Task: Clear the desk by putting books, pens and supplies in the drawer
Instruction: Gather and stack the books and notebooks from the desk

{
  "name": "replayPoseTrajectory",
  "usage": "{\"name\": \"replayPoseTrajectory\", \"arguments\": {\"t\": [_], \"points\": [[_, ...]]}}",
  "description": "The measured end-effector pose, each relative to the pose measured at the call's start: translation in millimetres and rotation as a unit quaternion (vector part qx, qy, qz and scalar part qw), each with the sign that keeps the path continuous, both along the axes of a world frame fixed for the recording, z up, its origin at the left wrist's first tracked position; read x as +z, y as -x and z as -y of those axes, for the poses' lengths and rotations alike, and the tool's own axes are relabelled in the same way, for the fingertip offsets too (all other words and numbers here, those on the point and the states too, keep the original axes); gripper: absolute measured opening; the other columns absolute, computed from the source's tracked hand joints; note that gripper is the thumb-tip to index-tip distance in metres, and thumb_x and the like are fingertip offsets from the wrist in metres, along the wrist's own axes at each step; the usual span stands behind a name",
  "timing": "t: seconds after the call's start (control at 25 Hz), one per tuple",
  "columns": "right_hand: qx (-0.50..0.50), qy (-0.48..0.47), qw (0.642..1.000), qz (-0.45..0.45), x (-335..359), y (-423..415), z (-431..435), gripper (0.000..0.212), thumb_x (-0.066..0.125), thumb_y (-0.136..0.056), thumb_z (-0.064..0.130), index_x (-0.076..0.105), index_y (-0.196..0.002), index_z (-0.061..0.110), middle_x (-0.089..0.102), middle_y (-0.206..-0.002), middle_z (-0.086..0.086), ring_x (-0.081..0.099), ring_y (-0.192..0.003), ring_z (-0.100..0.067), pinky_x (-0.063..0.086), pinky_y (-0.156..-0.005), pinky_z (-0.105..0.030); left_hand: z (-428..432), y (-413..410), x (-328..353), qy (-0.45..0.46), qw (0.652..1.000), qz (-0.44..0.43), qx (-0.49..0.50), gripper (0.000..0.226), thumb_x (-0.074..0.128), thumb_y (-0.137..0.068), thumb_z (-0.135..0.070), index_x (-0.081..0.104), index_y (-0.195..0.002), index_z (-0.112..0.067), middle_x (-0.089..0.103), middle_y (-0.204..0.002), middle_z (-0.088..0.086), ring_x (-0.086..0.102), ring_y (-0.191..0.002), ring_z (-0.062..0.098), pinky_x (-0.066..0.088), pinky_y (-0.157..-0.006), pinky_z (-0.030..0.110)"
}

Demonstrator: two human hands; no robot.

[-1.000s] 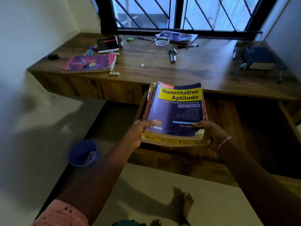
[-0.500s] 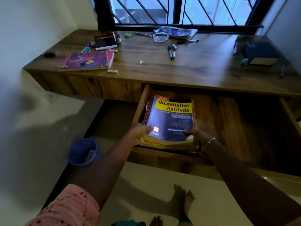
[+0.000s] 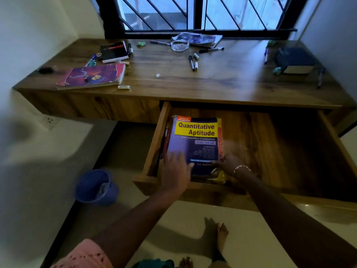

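A stack of books [image 3: 195, 136], topped by a blue and yellow "Quantitative Aptitude" volume, lies in the left part of the open wooden drawer [image 3: 154, 144]. My left hand [image 3: 175, 171] rests flat on the cover's near left corner, fingers apart. My right hand [image 3: 228, 163] grips the stack's near right corner, thumb on the cover. On the desk [image 3: 222, 84] lie a purple book [image 3: 92, 76], a black notebook [image 3: 114, 51], a dark blue book [image 3: 293, 59], markers [image 3: 191, 62], a pen [image 3: 211, 49] and an eraser [image 3: 123, 87].
A glass dish [image 3: 180, 45] and a magazine [image 3: 199, 38] sit by the barred window. The right part of the drawer shows bare wood. A blue bucket [image 3: 95, 187] stands on the floor to the left of the drawer. My bare feet are below the drawer front.
The stack went from held above the drawer down into its left part. My left hand shifted from the stack's edge onto the cover.
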State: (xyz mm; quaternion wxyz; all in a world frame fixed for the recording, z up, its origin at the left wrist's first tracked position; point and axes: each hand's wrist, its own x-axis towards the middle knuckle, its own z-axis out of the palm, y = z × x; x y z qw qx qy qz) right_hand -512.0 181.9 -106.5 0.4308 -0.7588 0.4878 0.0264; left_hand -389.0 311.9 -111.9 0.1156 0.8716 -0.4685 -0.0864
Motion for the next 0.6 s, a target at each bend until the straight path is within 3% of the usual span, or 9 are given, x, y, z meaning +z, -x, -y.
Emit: {"name": "replayPoseTrajectory", "arguments": {"t": [0.12,0.28,0.44,0.6], "points": [[0.098,0.171,0.972,-0.127,7.6,22.1,1.9,0.052,0.049,-0.091,0.043,0.045,-0.13,0.009,0.047,-0.135,-0.018,0.046,-0.122,-0.033,0.041,-0.098,-0.039,-3.7,20.2,-14.7,0.044,0.983,0.064,-0.164,0.059,0.017,-0.096,-0.053,0.042,-0.129,-0.011,0.055,-0.131,0.014,0.046,-0.129,0.033,0.04,-0.101,0.057],[0.169,0.239,0.945,-0.145,-2.9,66.8,-3.7,0.061,0.042,-0.091,0.049,0.03,-0.142,0.017,0.024,-0.151,-0.009,0.036,-0.131,-0.032,0.038,-0.104,-0.038,2.8,15.5,-17.2,0.021,0.98,0.071,-0.186,0.061,0.013,-0.096,-0.054,0.041,-0.13,-0.011,0.054,-0.133,0.017,0.044,-0.13,0.035,0.041,-0.1,0.058],[0.202,0.354,0.909,-0.089,-7.3,80.9,-6.2,0.071,0.02,-0.09,0.063,0.052,-0.126,0.011,0.054,-0.131,-0.015,0.055,-0.116,-0.035,0.051,-0.088,-0.042,22.2,5.2,-17.7,-0.011,0.978,0.067,-0.195,0.071,0.012,-0.094,-0.061,0.045,-0.129,-0.009,0.054,-0.133,0.018,0.044,-0.13,0.036,0.04,-0.099,0.061],[0.226,0.39,0.884,-0.12,-10.4,68.1,21.2,0.078,0.015,-0.088,0.068,0.044,-0.129,0.009,0.054,-0.132,-0.017,0.052,-0.122,-0.034,0.045,-0.094,-0.043,47.6,-12.0,-16.4,-0.038,0.96,0.121,-0.251,0.088,0.011,-0.084,-0.075,0.042,-0.133,-0.008,0.052,-0.136,0.015,0.042,-0.132,0.034,0.034,-0.101,0.065]]}}
